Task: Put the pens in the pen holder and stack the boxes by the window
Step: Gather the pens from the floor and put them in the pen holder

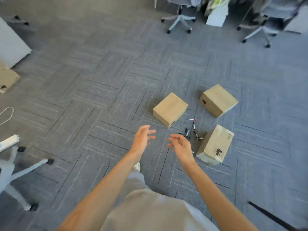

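Your left hand (141,139) and right hand (180,145) both empty, fingers loosely spread, held above carpet (83,97). Pens (191,130) scattered on floor between three boxes (170,110); fourth box (7,79) far left. Pen holder not visible. Crouch, gather pens together first, then lift boxes two-handed.

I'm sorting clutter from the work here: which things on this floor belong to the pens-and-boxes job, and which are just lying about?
Job:
- left box
- far box
- near box
- box at the left edge
- scattered pens

Lying about:
- office chairs
- white cord
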### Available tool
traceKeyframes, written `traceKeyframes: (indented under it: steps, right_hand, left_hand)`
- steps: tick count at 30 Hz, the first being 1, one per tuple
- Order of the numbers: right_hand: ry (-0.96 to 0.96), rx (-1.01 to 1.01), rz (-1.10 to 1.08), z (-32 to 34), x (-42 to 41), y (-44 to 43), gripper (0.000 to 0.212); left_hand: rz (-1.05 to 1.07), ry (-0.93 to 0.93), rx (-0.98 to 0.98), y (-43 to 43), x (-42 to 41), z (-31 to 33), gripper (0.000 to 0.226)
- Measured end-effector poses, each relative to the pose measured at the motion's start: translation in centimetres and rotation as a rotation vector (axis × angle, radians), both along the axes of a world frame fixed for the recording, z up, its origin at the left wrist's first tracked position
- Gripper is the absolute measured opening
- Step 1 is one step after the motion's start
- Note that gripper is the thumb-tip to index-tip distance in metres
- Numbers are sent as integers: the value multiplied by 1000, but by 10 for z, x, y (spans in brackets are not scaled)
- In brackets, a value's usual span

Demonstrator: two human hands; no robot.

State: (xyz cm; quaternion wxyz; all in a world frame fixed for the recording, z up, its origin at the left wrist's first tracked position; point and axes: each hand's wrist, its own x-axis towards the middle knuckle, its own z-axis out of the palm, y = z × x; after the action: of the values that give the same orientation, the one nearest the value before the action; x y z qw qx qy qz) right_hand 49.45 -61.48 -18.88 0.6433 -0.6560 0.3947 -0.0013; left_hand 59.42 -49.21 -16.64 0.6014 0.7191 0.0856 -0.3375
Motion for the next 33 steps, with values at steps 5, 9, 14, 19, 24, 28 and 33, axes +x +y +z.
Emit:
traceKeyframes:
  steps: [5, 9, 14, 19, 24, 28, 33]
  right_hand:
    - [35, 37, -308, -8, 34, -23, 15]
    - [49, 43, -563, -10, 50, -36, 9]
    - [105, 46, -795, -18, 50, -56, 10]
    - [186, 36, -836, -49, 27, -96, 12]
    - [238, 61, -810, -81, 15, -137, 24]
    - [321, 47, -699, -128, 3, -158, 25]
    - [375, 149, -713, -187, -5, -174, 32]
  left_hand:
    - [-237, 28, 44, -45, 62, -23, 26]
    - [-450, 46, 72, -71, 95, -33, 26]
    - [-622, 103, 91, -114, 120, -50, 25]
    - [-775, 77, 159, -167, 119, -68, 24]
    - [-826, -39, 196, -213, 113, -86, 26]
    - [-834, -31, 266, -238, 104, -121, 27]
    - [-895, -41, 376, -268, 96, -181, 27]
